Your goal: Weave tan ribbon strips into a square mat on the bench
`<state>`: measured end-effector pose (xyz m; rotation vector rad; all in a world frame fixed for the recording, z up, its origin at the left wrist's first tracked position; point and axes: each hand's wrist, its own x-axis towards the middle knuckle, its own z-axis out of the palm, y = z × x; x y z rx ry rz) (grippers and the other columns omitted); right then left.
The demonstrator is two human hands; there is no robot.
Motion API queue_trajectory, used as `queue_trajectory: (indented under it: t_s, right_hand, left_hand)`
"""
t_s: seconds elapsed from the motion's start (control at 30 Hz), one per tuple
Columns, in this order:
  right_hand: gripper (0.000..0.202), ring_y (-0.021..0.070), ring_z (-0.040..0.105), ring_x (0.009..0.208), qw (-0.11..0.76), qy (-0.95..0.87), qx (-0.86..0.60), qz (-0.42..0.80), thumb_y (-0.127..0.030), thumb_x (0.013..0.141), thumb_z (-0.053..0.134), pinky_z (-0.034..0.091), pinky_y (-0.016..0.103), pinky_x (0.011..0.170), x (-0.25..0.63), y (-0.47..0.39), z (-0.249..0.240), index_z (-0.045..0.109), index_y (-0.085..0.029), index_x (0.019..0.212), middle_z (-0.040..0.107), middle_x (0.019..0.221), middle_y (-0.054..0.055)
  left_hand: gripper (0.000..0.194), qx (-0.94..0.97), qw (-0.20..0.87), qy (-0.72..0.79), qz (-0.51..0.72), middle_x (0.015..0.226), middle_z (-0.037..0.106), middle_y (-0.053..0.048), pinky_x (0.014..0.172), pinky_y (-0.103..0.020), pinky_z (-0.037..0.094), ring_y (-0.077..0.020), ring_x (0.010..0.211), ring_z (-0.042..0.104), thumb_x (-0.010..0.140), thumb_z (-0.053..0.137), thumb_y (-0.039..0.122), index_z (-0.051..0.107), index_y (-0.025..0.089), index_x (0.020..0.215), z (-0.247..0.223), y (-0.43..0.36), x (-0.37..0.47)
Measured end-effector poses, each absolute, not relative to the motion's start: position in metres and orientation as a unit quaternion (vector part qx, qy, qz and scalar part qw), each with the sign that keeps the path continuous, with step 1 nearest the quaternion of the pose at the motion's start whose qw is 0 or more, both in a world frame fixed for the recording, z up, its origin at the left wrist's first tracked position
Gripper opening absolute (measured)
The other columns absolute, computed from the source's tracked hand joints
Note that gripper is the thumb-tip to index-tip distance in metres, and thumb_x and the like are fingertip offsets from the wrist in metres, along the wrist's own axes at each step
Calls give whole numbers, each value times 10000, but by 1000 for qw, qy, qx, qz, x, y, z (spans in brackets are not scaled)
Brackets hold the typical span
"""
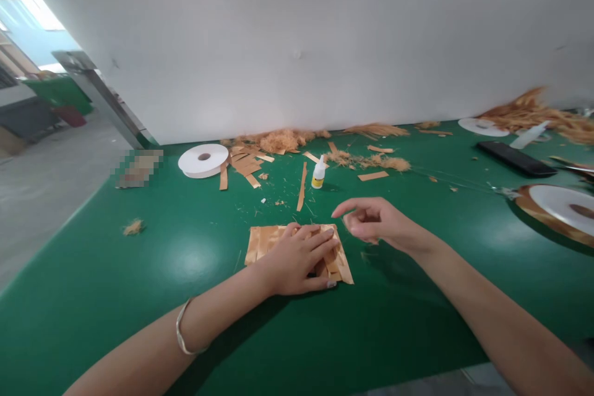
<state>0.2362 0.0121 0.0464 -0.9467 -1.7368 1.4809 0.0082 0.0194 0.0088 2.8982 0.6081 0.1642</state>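
A flat piece of tan ribbon strips (pixel 254 249), laid side by side and overlapping, rests on the green table. My left hand (pixel 297 260) lies flat on top of it, fingers stretched, hiding much of its middle and right. Just right of the piece, my right hand (pixel 371 219) hovers above the table with its index finger extended and the other fingers curled. I see nothing held in it. Beyond the hands stands a small white glue bottle (pixel 318 174) with a yellow label, and a narrow tan strip (pixel 302 187) lies to its left.
A white reel (pixel 203 161) lies back left beside cut ribbon pieces (pixel 247 165) and frayed fibres (pixel 283 140). To the right are a black phone (pixel 515 158), another white-tipped bottle (pixel 530 135) and a ribbon spool (pixel 563 210). A white partition (pixel 297 31) borders the table's back.
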Motion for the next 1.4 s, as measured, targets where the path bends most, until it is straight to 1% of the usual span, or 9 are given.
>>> queue_trajectory:
  t_s: [0.2,0.33,0.47,0.57,0.83,0.97,1.07,1.23,1.4]
  right_hand:
    - [373,156,591,703,387,-680,-383,490,-326,764,661,479,305,642,241,15,42,613,-204,1114,690,882,68]
    - [404,134,542,687,303,-782,-454,301,-240,869,510,463,290,575,236,13,40,548,-298,1267,623,1179,75]
    - [437,238,492,1094,289,-841,-437,134,-230,884,498,489,429,851,228,14,36,507,-314,1313,494,1394,32]
    - [531,256,431,1217,292,-835,-441,152,-344,880,543,431,479,971,225,14,35,414,-311,1394,407,1467,29]
    - [714,262,522,1182,276,-733,-377,494,-655,913,132,443,394,875,228,13,39,498,-232,1358,566,1325,111]
    - [957,199,643,757,266,-654,-331,626,-736,828,-34,364,250,515,227,13,39,430,-128,1404,716,956,166]
    - [1005,116,466,402,254,-623,-347,653,-735,815,-70,232,234,407,228,11,43,360,-68,1432,636,585,71]
    - [907,79,158,432,279,-673,-383,567,-762,827,234,167,246,444,230,14,45,380,-94,1423,262,473,-94]
    - [855,74,165,505,278,-684,-367,565,-657,725,614,172,232,467,230,18,37,400,-183,1403,260,568,-93]
  left_hand:
    - [587,978,65,191,56,1494,351,-76,977,-509,306,-336,1301,353,900,347,617,423,296,1385,8,19,8]
    - [553,980,51,186,54,1504,327,-84,957,-512,312,-337,1296,352,915,335,599,405,331,1394,7,19,7]
    - [545,980,51,181,58,1513,308,-73,956,-509,311,-337,1292,355,920,327,596,382,356,1405,7,19,7]
    - [527,981,53,178,63,1518,299,-62,946,-499,318,-334,1278,371,921,326,593,395,372,1394,8,19,7]
    - [524,980,46,183,55,1490,344,-65,955,-499,309,-339,1255,382,910,335,610,420,389,1378,8,19,8]
    - [513,981,46,176,60,1449,406,-59,948,-484,322,-323,1258,384,914,335,597,453,366,1356,7,20,9]
    - [509,982,41,177,58,1473,371,-64,944,-495,325,-331,1273,372,914,343,599,441,380,1363,7,20,8]
    - [516,983,41,174,50,1505,317,-76,956,-508,316,-339,1290,356,921,331,595,393,396,1392,8,19,7]
    - [506,982,41,178,46,1518,291,-69,957,-506,312,-331,1290,351,926,319,589,382,409,1395,9,19,7]
